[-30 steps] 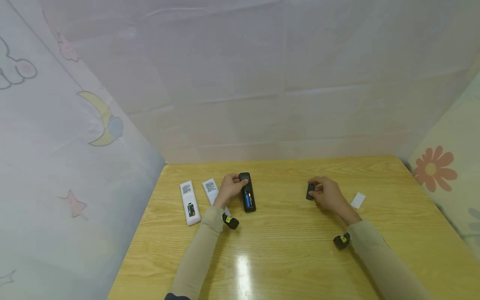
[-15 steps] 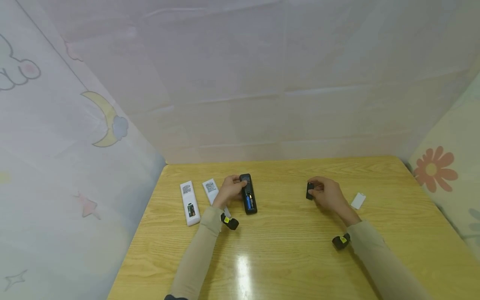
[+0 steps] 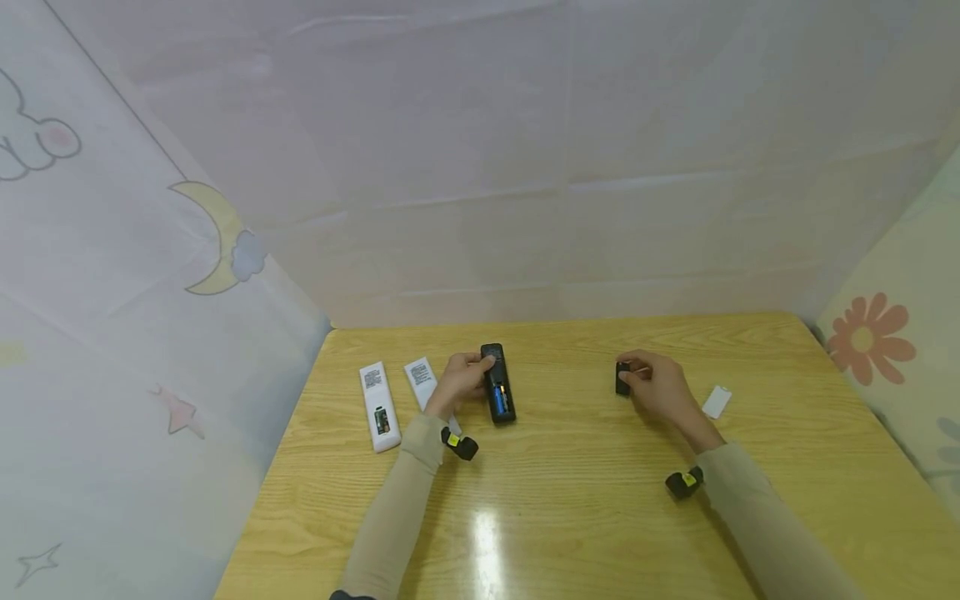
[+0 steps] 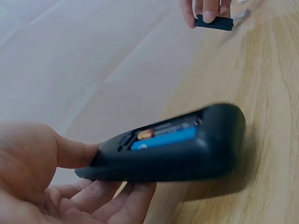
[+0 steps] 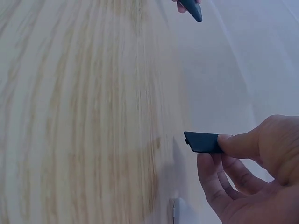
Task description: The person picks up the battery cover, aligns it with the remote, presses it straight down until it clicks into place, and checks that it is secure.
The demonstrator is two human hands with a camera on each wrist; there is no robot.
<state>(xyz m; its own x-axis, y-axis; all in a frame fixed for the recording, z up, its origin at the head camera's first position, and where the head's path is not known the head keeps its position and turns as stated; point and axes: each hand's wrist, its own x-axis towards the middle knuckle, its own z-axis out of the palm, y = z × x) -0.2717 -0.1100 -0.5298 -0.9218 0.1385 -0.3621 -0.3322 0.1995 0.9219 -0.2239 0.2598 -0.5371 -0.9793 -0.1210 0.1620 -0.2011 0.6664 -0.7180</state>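
Observation:
My left hand point(image 3: 459, 382) grips a black remote control point(image 3: 497, 367) by its upper end, thumb on the back face and fingers beneath. Its battery compartment lies uncovered, showing a blue battery point(image 4: 163, 138) beside a black one with a copper-coloured end. In the left wrist view the remote is tilted, its lower end above the wood. Well to the right, my right hand point(image 3: 662, 388) pinches a small black battery cover point(image 5: 203, 142) between thumb and fingers, a little above the table. A small tab shows on the cover's edge.
Two white remotes lie at the left: one point(image 3: 380, 392) with an uncovered battery compartment, the other point(image 3: 422, 379) partly hidden by my left hand. A white battery cover point(image 3: 717, 402) lies right of my right hand. The wooden table point(image 3: 570, 500) meets a curtain-like wall behind.
The black remote has shifted slightly to the right in my left hand, and its tilt varies a little. My right hand holds the cover in nearly the same place, turned slightly.

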